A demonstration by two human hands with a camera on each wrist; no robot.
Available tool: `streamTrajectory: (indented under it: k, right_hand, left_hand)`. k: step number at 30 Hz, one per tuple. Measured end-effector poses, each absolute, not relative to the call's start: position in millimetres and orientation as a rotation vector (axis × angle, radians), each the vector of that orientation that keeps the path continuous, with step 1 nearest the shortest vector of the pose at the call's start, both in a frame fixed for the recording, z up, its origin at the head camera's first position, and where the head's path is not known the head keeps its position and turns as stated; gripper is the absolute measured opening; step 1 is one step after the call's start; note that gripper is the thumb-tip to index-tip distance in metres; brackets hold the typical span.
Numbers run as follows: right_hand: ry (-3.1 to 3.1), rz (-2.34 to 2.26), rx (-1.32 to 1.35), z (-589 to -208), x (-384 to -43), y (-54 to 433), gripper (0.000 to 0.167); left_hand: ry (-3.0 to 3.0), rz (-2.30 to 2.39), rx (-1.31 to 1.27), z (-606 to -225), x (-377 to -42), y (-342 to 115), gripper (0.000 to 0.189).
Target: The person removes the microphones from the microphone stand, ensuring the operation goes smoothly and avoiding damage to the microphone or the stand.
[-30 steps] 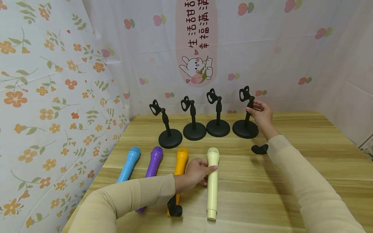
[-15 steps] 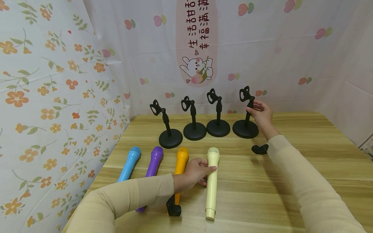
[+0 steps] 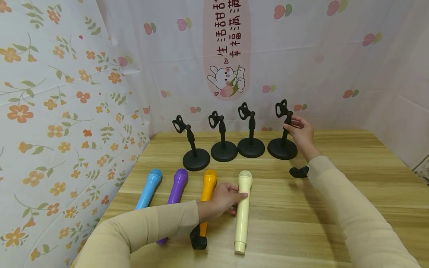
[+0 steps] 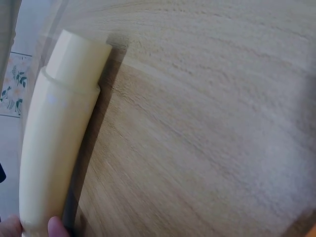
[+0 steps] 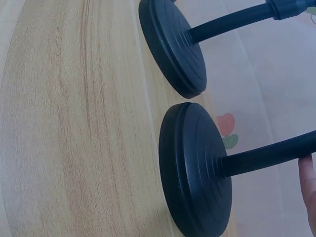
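My left hand [image 3: 225, 200] pinches a pale yellow microphone [image 3: 242, 223] just below its head, thumb across the top. The left wrist view shows the tail end of that microphone [image 4: 59, 133] lying close over the wood, fingertips at its sides. At the back right, my right hand [image 3: 301, 133] grips the upright post of a black microphone stand [image 3: 282, 148], below its clip. In the right wrist view the round base of this stand [image 5: 197, 168] rests on the table, a finger against the post.
Three more black stands [image 3: 196, 159] line the back of the table [image 3: 362, 178]. Blue [image 3: 147, 190], purple [image 3: 178, 184] and orange [image 3: 209, 184] microphones lie at left, partly under my left arm. Patterned cloth [image 3: 301, 56] hangs behind.
The tail end of the pale yellow microphone has swung slightly left, and my left hand has shifted a little with it. My right hand stays on the stand.
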State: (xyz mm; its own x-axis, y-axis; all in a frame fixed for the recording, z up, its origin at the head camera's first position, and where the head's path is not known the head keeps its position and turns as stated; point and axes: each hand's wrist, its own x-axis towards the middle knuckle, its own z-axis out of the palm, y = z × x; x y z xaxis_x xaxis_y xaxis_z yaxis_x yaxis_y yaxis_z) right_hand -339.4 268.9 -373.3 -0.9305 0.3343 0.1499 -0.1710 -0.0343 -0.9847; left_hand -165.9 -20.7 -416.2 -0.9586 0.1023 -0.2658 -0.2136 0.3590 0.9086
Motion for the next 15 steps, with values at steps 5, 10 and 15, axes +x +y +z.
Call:
streamTrajectory:
  k: [5,10,15]
  right_hand:
    - [-1.890,2.046,-0.182,-374.1,-339.9,269.0,0.040]
    - [-1.909,2.017,-0.183,-374.5,-339.7,269.1,0.040]
    - [-1.918,1.994,-0.165,-373.9,-338.6,268.2,0.039]
  left_hand:
    - [2.350,1.619,-0.092,-417.5,-165.9,-22.3,0.037]
    - [2.341,1.637,-0.078,-417.4,-166.0,-23.9,0.037]
    - [2.337,1.650,-0.070,-415.4,-166.4,-25.9,0.037]
